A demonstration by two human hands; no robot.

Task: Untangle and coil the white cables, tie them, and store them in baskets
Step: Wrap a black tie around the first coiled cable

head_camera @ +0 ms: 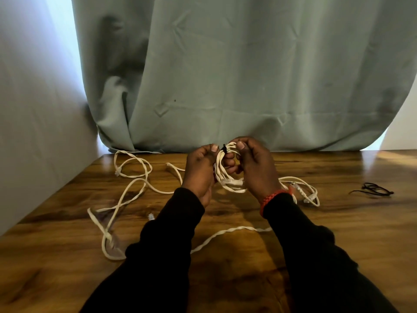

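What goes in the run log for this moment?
step: tying | hands: left hand and right hand grip coiled cable | black tie on | loose cable: table

From my remote seat this looks like a room in a home rather than a lab or workshop. I see a glossy wooden table (316, 233) with strong grain pushed up against a pale green curtain (248, 75) that hangs down to the tabletop, daylight leaking round its edges, and a plain white wall (33, 109) on the left.
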